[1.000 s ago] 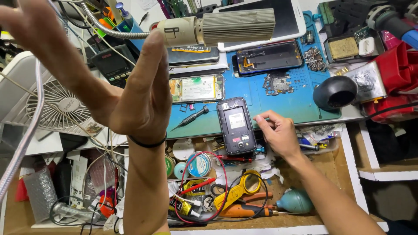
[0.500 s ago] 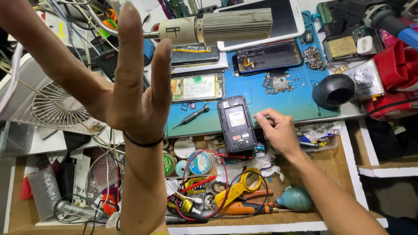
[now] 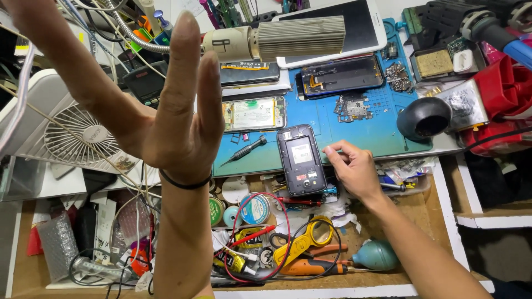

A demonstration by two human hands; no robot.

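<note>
Our left hand [image 3: 177, 133] is raised high toward the camera, palm open and fingers [image 3: 185, 61] stretched straight up and held together, the thumb spread wide out to the left; a thin dark band circles the wrist, and the forearm rises straight from the bottom edge of the view. Our right hand [image 3: 352, 169] lies low and farther off, knuckles up, fingers curled loosely with the fingertips pointing left and pinched lightly together. Its forearm runs in from the lower right corner, bare like the other.
</note>
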